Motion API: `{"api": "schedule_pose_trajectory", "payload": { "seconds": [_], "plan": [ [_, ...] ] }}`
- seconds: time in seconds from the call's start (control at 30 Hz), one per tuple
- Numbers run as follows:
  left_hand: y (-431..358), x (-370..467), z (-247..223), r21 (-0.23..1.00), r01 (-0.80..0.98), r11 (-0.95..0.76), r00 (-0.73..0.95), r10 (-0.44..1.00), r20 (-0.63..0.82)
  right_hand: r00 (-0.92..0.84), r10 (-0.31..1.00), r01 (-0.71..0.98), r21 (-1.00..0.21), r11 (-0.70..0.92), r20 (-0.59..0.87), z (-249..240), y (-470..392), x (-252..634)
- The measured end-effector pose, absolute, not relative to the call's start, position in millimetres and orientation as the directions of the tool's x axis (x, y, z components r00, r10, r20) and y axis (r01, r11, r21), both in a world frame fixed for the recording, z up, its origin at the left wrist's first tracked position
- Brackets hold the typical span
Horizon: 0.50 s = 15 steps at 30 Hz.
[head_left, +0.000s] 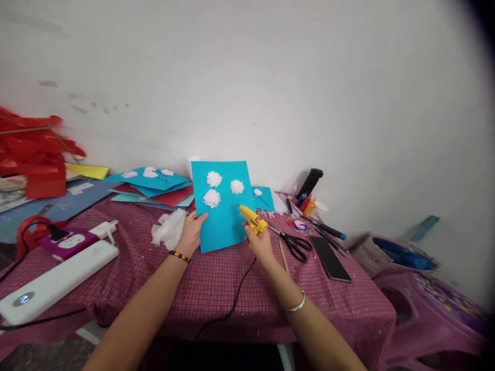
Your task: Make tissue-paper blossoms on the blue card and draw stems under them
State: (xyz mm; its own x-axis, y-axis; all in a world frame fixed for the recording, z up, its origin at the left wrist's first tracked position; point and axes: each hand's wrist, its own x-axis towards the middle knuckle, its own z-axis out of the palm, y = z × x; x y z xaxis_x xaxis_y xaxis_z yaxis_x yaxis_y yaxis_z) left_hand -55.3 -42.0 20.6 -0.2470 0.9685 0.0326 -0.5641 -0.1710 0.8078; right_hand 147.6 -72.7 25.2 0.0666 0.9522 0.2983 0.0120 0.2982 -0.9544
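Note:
My left hand point(191, 232) pinches the lower left edge of a blue sheet of card point(224, 226), holding it tilted up off the table. Three white fluffy paper flowers point(212, 198) sit on the card's upper half. My right hand point(260, 242) is wrapped round a yellow glue gun point(252, 219). Its nozzle points up and left at the card's right side; whether it touches the card I cannot tell. A black cord point(235, 299) runs down from the gun over the table's front edge. White tissue pieces point(170, 229) lie beside my left hand.
Black scissors point(296, 245), a phone point(330, 257) and a wooden stick point(284, 256) lie on the right. Stacked cards point(154, 188) are at back left. A purple socket point(69, 242) and white power strip point(58, 281) lie front left. Small paint bottles point(307, 203) stand at back right.

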Motion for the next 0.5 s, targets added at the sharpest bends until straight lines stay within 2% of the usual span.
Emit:
{"api": "schedule_pose_trajectory", "payload": {
  "seconds": [0.3, 0.5],
  "plan": [
    [-41, -53, 19, 0.833, -0.529, -0.164, -0.227, 0.973, 0.048, 0.216, 0.927, -0.033, -0.947, 0.321, 0.306, 17, -62, 147],
    [-46, -51, 22, 0.853, -0.484, -0.196, -0.259, 0.963, 0.074, 0.232, 0.919, -0.041, -0.941, 0.336, 0.319, 11, -65, 140]
  ]
}}
